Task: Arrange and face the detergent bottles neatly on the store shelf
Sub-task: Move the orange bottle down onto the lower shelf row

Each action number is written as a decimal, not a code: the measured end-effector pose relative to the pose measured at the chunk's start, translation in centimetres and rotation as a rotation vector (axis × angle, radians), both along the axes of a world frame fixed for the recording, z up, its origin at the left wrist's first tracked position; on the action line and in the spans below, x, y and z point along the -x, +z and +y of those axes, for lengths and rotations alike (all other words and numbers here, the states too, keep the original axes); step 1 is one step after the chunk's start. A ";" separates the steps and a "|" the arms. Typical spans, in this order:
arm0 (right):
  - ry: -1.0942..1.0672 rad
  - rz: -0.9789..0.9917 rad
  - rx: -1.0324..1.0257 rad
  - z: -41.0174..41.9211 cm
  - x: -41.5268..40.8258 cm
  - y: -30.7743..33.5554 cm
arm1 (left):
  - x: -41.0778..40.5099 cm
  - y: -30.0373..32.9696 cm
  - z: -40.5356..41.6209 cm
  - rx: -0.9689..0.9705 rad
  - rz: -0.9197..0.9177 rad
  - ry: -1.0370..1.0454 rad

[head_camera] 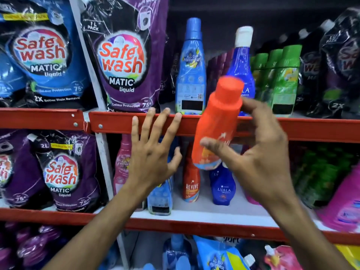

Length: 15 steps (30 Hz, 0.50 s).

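Store shelving, red-painted metal rails [311, 129] fronting white boards, three tiers in view, stocked with laundry goods.

Upper tier, left part: glossy blue soft pouch [39, 55] and glossy purple soft pouch [124, 61], both standing label-out at the front edge. Centre: tall slim light-blue plastic bottle with blue cap [191, 71], upright at the front edge, printed back panel apparently facing out; likely wants turning. Beside it, deep-blue plastic bottle with white cap [242, 61], partly hidden. Right of that, row of green plastic bottles [282, 78] in file.

Item in hand: orange-red plastic bottle with matching round cap [218, 123], tilted, cap uppermost, held in the air in front of the upper rail, touching no board. Right hand [259, 158] grasps it, thumb across the lower label, fingers behind the shoulder; a grip that appears suited to rotating the label forward. Somewhat blurred.

Left hand [153, 152]: empty, fingers spread, fingertips at the upper rail, judged to be steadying or readying to clear a slot.

Middle tier, centre: small red plastic bottle lettered REVIVE [191, 184] and squat deep-blue plastic bottle lettered UJALA [223, 188], set back from the front edge, labels out. The held bottle seemingly matches the former; placement beside it seems probable.
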State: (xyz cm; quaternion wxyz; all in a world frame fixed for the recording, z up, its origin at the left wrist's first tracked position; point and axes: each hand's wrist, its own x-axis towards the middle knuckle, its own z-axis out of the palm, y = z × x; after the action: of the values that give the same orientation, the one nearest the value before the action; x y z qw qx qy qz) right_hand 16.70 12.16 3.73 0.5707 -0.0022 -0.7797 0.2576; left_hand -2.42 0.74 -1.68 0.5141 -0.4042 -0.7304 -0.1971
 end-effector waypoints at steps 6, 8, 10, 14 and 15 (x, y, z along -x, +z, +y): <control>0.048 -0.216 0.139 1.5 2.6 -9.3 | 0.0 0.0 0.0 0.007 0.000 0.015; 0.024 -0.279 0.178 2.4 4.1 -12.2 | -0.1 0.0 0.1 0.005 -0.006 0.013; -0.025 -0.344 0.208 3.1 5.7 -14.5 | -0.3 -0.1 0.2 -0.004 -0.016 0.009; -0.062 -0.443 0.275 4.2 8.3 -17.8 | -0.6 -0.2 0.5 -0.017 -0.038 0.006; -0.064 -0.455 0.284 4.4 8.8 -18.2 | -0.6 -0.2 0.5 -0.016 -0.043 0.006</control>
State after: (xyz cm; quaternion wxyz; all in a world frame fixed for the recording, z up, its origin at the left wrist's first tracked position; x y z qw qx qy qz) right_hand 7.89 16.52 -14.50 0.3825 -0.1647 -0.8434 0.3394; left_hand -1.78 1.27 -1.89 0.5022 -0.3937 -0.7408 -0.2099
